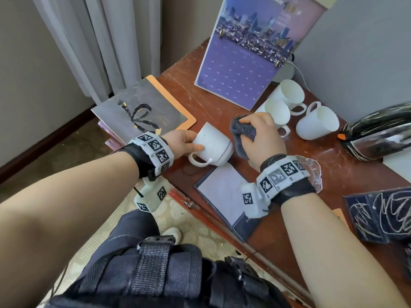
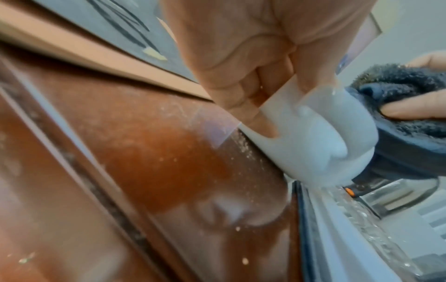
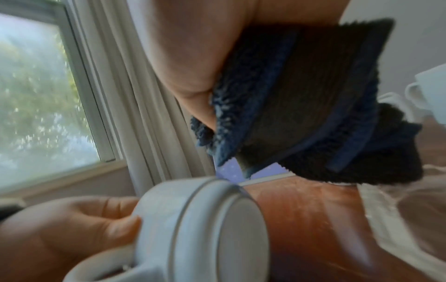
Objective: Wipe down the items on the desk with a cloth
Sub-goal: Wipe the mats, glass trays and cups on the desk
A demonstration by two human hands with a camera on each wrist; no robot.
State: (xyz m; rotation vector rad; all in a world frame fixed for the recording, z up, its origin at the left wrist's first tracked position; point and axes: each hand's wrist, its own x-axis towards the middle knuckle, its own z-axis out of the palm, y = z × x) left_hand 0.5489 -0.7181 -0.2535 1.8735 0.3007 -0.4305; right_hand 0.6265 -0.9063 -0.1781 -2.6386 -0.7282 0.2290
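Observation:
My left hand (image 1: 186,142) grips a white mug (image 1: 214,146) by its rim end and holds it on its side above the brown desk (image 1: 311,165), base pointing right and handle down. In the left wrist view my fingers (image 2: 241,80) curl round the mug (image 2: 321,133). My right hand (image 1: 259,135) holds a bunched dark blue-grey cloth (image 1: 242,132) just right of the mug's base. The right wrist view shows the cloth (image 3: 313,106) hanging a little above the mug's base (image 3: 229,229), not touching it.
Three more white mugs (image 1: 289,92) lie on their sides behind my right hand. A purple calendar (image 1: 251,54) stands at the back. A black and silver kettle (image 1: 378,134) lies at right. A notepad (image 1: 224,192) and dark folders (image 1: 382,214) lie near the front edge.

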